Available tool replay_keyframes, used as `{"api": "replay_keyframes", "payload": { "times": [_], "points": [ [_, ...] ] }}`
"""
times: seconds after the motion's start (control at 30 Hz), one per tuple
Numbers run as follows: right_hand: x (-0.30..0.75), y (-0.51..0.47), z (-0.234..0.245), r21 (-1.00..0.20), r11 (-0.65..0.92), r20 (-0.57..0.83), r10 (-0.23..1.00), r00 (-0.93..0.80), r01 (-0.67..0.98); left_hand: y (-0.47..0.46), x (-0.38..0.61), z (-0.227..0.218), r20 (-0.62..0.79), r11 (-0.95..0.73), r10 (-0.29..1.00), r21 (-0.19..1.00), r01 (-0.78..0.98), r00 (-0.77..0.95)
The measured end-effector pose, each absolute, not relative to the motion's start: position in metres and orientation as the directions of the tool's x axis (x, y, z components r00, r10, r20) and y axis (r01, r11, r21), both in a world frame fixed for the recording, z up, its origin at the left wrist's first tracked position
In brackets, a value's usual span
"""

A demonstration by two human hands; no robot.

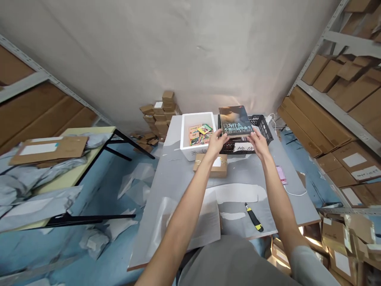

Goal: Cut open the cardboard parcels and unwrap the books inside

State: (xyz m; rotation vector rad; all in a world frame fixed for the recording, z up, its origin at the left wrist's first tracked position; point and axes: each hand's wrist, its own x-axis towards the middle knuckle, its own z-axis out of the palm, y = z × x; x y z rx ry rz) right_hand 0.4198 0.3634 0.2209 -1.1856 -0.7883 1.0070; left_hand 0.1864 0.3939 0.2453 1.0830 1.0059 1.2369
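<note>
A dark-covered book (236, 118) with pale Chinese lettering is held above the black plastic basket (262, 123). My left hand (216, 143) grips its lower left corner, fingers closed on the edge. At the lower right corner my right hand (258, 142) is closed on it too. The basket carries a white handwritten label (242, 147), and its contents are mostly hidden by the book. Left of it stands a white foam box (185, 131) holding several small colourful booklets (204, 128). A taped cardboard box (218, 171) lies in front of the foam box.
On the grey table (178, 178) lie a black and yellow utility knife (254, 217), a pink phone (281, 175) with a white cable, and a pale plastic mailer (205, 222). A side table (89, 133) with parcels stands left; shelves of cartons (354, 75) rise right.
</note>
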Motion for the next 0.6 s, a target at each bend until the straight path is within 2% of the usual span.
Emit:
{"api": "replay_keyframes", "payload": {
  "times": [0.1,0.23,0.37,0.47,0.53,0.6],
  "points": [
    [0.412,0.367,0.210,-0.956,-0.138,-0.229,0.901,0.369,-0.258,0.398,0.168,0.238,0.051,-0.054,0.997,0.997,-0.053,-0.054],
    [0.389,0.290,0.147,-0.890,-0.395,-0.437,0.883,0.174,-0.229,0.328,0.089,0.180,0.179,-0.162,0.974,0.979,0.122,-0.141],
    [0.361,0.171,0.079,-0.820,-0.557,-0.563,0.826,0.014,-0.134,0.214,-0.008,0.124,0.151,-0.048,0.960,0.918,0.393,-0.236],
    [0.338,0.104,0.053,-0.807,-0.584,-0.581,0.812,-0.060,-0.083,0.142,-0.060,0.105,0.013,0.198,0.932,0.819,0.538,-0.363],
    [0.319,0.080,0.046,-0.825,-0.563,-0.561,0.827,-0.045,-0.052,0.112,-0.078,0.101,-0.167,0.393,0.897,0.725,0.566,-0.409],
    [0.299,0.071,0.046,-0.854,-0.521,-0.521,0.854,-0.001,0.001,0.093,-0.085,0.102,-0.332,0.520,0.853,0.612,0.596,-0.404]
  ]
}}
